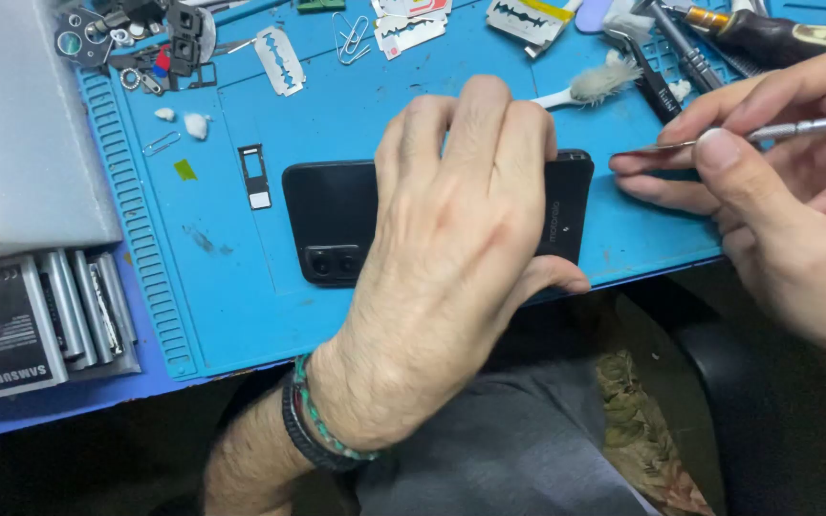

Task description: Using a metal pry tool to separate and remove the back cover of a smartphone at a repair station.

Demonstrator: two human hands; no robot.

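left hand [451, 258]: black phone [336, 215] is pressed down, gripped
right hand [776, 191]: thin metal tool [767, 132] is pinched, tip at phone's edge
sim tray [255, 176]: left of left hand

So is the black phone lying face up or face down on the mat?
Face down. The black phone shows its rear camera lenses upward on the blue mat, under the left hand; no screen is visible.

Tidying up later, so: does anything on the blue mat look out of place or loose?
Yes. A bare razor blade lies loose near the mat's top edge, and a small card tray sits out beside the black phone.
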